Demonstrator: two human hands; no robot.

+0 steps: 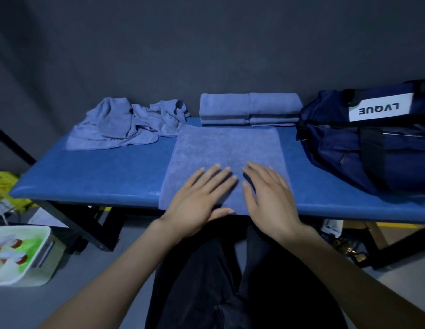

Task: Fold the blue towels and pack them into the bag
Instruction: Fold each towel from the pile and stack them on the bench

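Note:
A blue towel (226, 148) lies spread flat on the blue padded table (107, 172), reaching from the back down over the front edge. My left hand (198, 198) and my right hand (268, 193) press flat on its near part, side by side, fingers straight. Folded blue towels (249, 108) are stacked in two piles at the back of the table. A heap of crumpled blue towels (121, 122) lies at the back left. The dark blue bag (368, 136) with a white label sits on the table's right end.
A dark wall stands close behind the table. On the floor at left sits a white tray (19, 252) with red-and-white items, with a yellow bag (5, 184) beyond it. Black table legs and clutter show under the table. My dark trousers fill the bottom centre.

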